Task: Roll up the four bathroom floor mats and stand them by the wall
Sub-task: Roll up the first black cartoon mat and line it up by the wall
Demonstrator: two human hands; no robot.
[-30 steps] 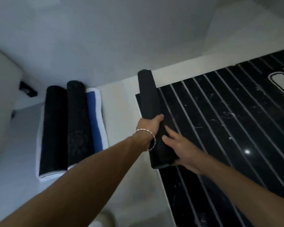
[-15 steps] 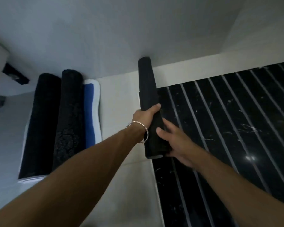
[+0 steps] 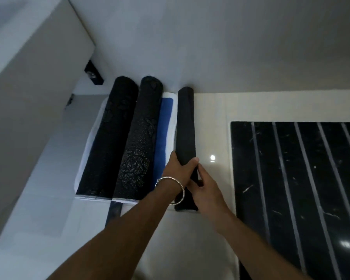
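Head view. Noted a slim black roll [image 3: 185, 126], a mat wound tight, far end against the wall [image 3: 210, 47]. Cannot tell lying from leaning.

Found the left hand [image 3: 180, 170] wrapped round its lower half, thumb across the front, bracelet [image 3: 170, 190] on the wrist. Found the right hand [image 3: 206, 188] just below, touching the left, fingers curled on the roll; near end poking out beneath both.

Logged, to the left, a plain black roll [image 3: 109, 138] and a beaded black roll [image 3: 137, 134], side by side on a blue-and-white mat [image 3: 164, 128]. Saw pale tile [image 3: 212, 118] just right of the hands, black striped panel [image 3: 291, 178] beyond it.
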